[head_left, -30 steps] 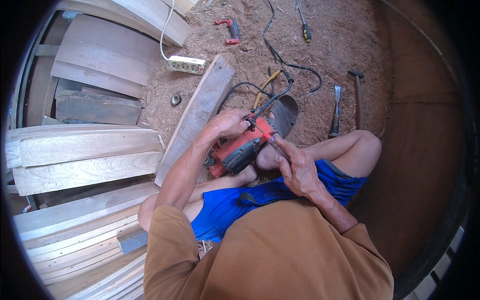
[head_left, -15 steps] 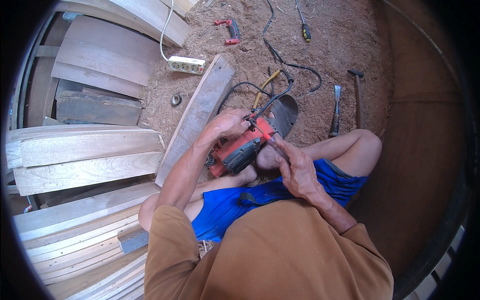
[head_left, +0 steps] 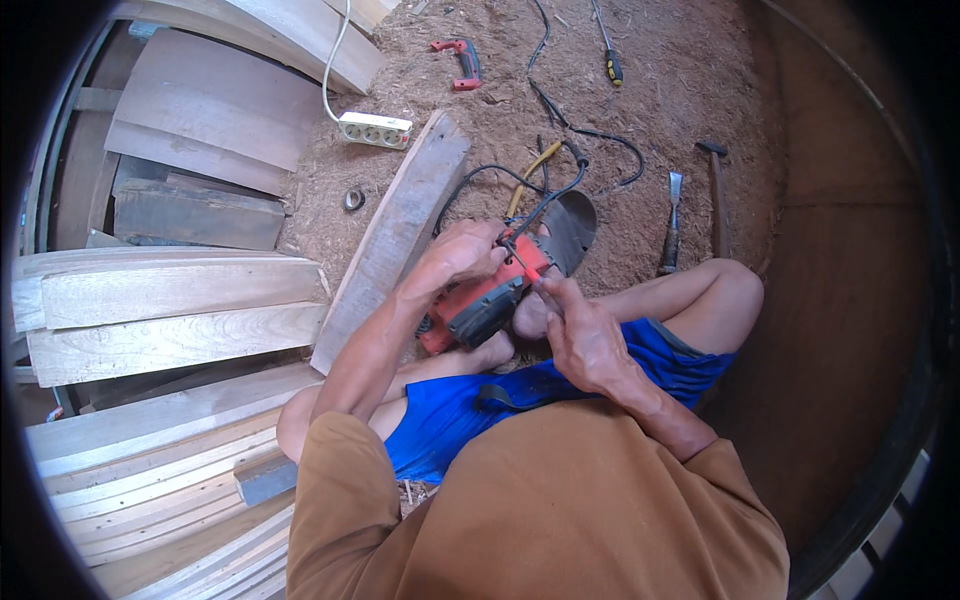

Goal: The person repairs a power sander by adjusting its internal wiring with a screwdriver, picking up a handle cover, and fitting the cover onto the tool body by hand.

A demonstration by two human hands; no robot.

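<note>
A red and black power tool, which looks like an electric planer [head_left: 482,312], lies between my legs, tilted beside my bare foot. My left hand [head_left: 466,250] is closed at its far end, where the black cord [head_left: 548,203] comes in. What those fingertips pinch is hidden. In my right hand [head_left: 588,340] is a screwdriver [head_left: 532,273] with a red handle, its thin shaft slanting up and left to that same end of the tool. A loose red and black handle piece [head_left: 467,65] lies farther off on the sawdust.
Wooden boards [head_left: 180,300] are stacked along the left. A long plank [head_left: 395,235] lies beside the tool, near a tape roll [head_left: 353,199] and a white power strip [head_left: 375,129]. A chisel [head_left: 671,225], a hammer [head_left: 718,195] and another screwdriver [head_left: 612,66] lie right. A brown panel [head_left: 840,300] stands at far right.
My left hand has shifted slightly right, its fingers curling nearer the screwdriver's tip. My right hand has turned a little around the screwdriver handle. The planer stays put.
</note>
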